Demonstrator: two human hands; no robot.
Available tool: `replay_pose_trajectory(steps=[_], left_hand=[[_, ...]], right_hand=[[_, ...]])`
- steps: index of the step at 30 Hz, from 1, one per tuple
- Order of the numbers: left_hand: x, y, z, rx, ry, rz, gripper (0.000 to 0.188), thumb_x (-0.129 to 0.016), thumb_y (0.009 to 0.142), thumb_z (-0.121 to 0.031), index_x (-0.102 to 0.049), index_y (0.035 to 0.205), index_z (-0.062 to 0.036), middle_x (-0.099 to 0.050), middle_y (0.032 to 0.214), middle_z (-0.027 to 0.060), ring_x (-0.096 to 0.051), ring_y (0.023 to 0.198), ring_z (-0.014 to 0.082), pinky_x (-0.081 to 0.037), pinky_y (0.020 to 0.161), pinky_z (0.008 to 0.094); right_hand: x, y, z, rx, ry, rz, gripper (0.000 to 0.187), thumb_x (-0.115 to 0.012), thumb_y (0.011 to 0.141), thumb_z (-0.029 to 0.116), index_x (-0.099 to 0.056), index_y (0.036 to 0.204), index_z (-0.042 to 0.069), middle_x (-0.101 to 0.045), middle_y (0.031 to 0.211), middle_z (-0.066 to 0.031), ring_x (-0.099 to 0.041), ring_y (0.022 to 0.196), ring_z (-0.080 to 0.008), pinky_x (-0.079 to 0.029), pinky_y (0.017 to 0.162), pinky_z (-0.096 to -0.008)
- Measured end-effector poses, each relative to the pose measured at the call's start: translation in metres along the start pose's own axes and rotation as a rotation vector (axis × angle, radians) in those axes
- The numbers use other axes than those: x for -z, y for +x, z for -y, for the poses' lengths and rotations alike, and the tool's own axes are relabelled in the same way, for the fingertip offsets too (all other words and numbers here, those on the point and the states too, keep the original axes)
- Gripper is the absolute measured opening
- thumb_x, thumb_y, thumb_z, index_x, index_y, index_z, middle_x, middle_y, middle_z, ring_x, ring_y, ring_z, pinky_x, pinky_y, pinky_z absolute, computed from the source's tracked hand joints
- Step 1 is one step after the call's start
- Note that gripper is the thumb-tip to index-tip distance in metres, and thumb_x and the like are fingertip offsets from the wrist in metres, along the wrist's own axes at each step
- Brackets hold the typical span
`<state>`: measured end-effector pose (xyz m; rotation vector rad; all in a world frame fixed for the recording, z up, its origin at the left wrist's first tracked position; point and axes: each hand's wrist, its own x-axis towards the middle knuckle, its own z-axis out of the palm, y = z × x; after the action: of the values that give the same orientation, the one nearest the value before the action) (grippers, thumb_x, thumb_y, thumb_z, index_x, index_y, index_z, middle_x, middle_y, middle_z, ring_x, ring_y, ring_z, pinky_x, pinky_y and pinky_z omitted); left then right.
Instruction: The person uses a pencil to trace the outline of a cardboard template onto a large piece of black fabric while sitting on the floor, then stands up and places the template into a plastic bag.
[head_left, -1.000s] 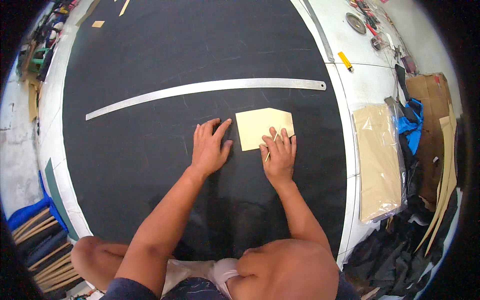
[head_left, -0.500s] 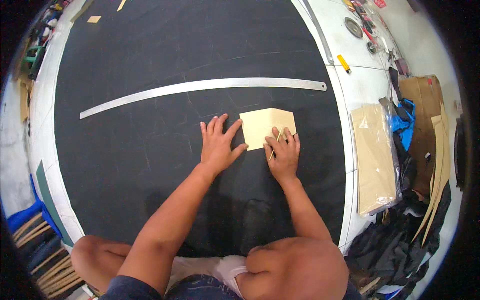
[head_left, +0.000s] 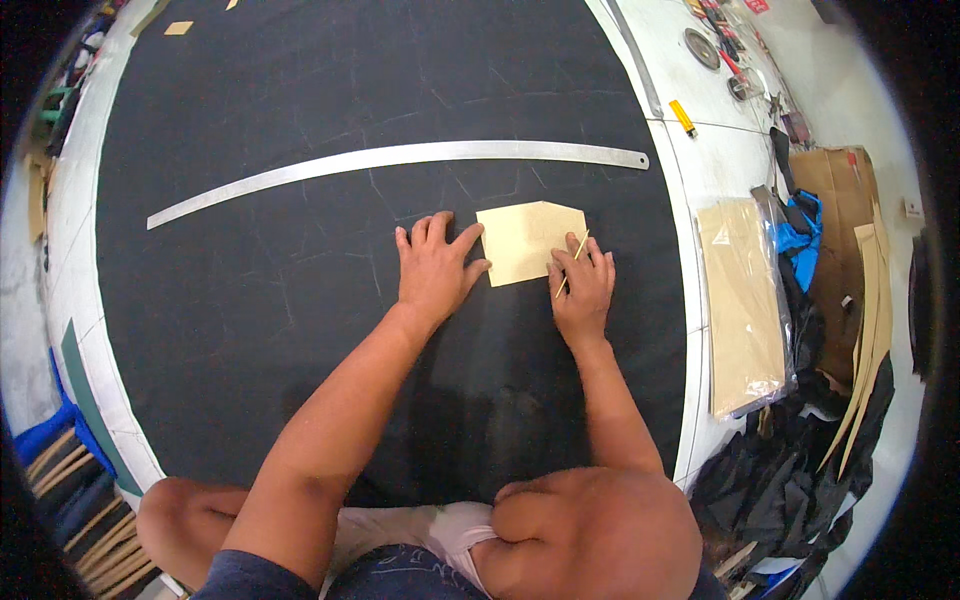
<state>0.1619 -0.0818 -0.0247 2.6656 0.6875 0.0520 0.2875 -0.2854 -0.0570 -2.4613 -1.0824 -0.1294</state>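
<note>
A pale yellow paper pattern piece (head_left: pixel 522 240), pointed at its top edge, lies flat on a large black cloth (head_left: pixel 250 340). My left hand (head_left: pixel 432 272) rests on the cloth with fingers spread; its thumb and index fingertip press at the card's left edge. At the lower right corner is my right hand (head_left: pixel 583 305), its fingers closed round a thin yellow stick (head_left: pixel 572 265) that slants up to the right. Whether the stick is a pencil or another marker I cannot tell. Faint pale lines run across the cloth beyond the card.
A long metal ruler (head_left: pixel 420 153) lies across the cloth beyond my hands. On the white floor to the right are a yellow cutter (head_left: pixel 683 118), a plastic-wrapped stack of tan sheets (head_left: pixel 740 310) and crumpled black fabric (head_left: pixel 770 480). Wooden-handled items (head_left: pixel 100 550) stand at lower left.
My right hand has slid right, off the card's lower middle to its lower right corner, with the stick. My left hand stays at the left edge. The whole view has shifted slightly.
</note>
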Motion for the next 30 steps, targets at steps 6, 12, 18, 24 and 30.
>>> replay_pose_trajectory(steps=[6,12,18,24,30], left_hand=[[-0.007,-0.003,-0.003,-0.007,0.012,-0.041,0.054,-0.079,0.082,-0.041,-0.064,0.132,-0.0247,-0.050,0.140,0.0138,-0.042,0.136,0.0373,-0.029,0.112,0.0694],[-0.005,-0.005,-0.002,-0.024,0.010,-0.029,0.056,-0.079,0.081,-0.042,-0.064,0.132,-0.0238,-0.049,0.142,0.0151,-0.041,0.136,0.0380,-0.028,0.112,0.0698],[-0.006,-0.005,-0.002,-0.020,0.024,-0.045,0.055,-0.078,0.083,-0.043,-0.063,0.132,-0.0236,-0.049,0.143,0.0154,-0.041,0.137,0.0386,-0.027,0.113,0.0695],[-0.004,-0.005,-0.003,-0.030,0.019,-0.043,0.056,-0.077,0.083,-0.043,-0.063,0.133,-0.0224,-0.049,0.142,0.0159,-0.041,0.136,0.0388,-0.027,0.113,0.0695],[-0.005,-0.006,-0.004,-0.022,0.009,-0.039,0.057,-0.077,0.083,-0.042,-0.062,0.134,-0.0219,-0.049,0.142,0.0159,-0.040,0.137,0.0386,-0.027,0.113,0.0695]], right_hand=[[-0.001,-0.004,-0.013,0.016,0.006,0.009,0.023,-0.066,0.095,0.026,-0.069,0.115,0.014,-0.062,0.140,-0.0096,-0.046,0.137,-0.0410,-0.027,0.116,-0.0632],[-0.003,-0.005,-0.014,0.004,0.028,0.007,0.022,-0.066,0.096,0.028,-0.071,0.114,0.015,-0.062,0.140,-0.0089,-0.046,0.138,-0.0405,-0.026,0.117,-0.0631],[-0.004,-0.005,-0.015,-0.006,0.028,0.017,0.023,-0.065,0.097,0.029,-0.071,0.114,0.015,-0.061,0.141,-0.0086,-0.046,0.138,-0.0400,-0.027,0.117,-0.0628],[-0.005,-0.006,-0.016,0.006,0.006,0.009,0.023,-0.064,0.097,0.029,-0.071,0.114,0.015,-0.061,0.141,-0.0087,-0.046,0.138,-0.0401,-0.027,0.116,-0.0635],[-0.004,-0.006,-0.014,0.012,-0.006,0.009,0.023,-0.065,0.097,0.027,-0.070,0.116,0.015,-0.061,0.141,-0.0088,-0.046,0.138,-0.0404,-0.028,0.116,-0.0641]])
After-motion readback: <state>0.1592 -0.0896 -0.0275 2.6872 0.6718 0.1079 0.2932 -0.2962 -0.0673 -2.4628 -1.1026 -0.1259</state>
